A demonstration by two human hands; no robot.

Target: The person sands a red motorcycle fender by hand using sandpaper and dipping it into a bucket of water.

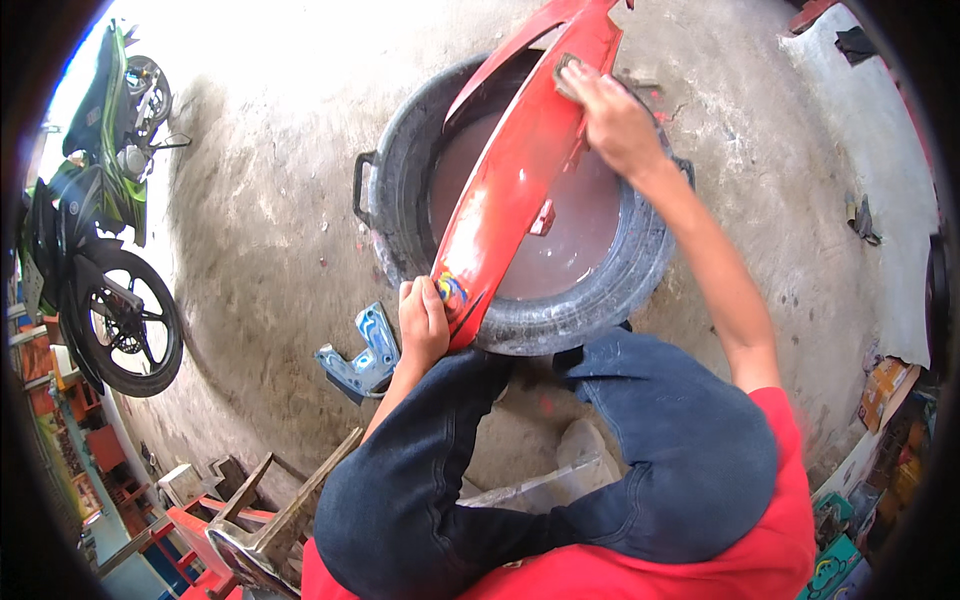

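A long red motorcycle body panel (510, 180) lies slanted across a black tyre-shaped tub (395, 190) filled with reddish-brown water. My left hand (422, 325) grips the panel's near, lower end at the tub's rim. My right hand (612, 118) presses a small grey sanding pad (568, 68) against the panel's far upper part. My knees in dark blue jeans are bent just in front of the tub.
A green and black motorcycle (95, 230) stands at the left. A blue-grey plastic part (362, 355) lies on the concrete floor beside my left knee. A wooden stool (270, 520) and red pieces sit lower left. Clear plastic lies between my legs. Boxes line the right edge.
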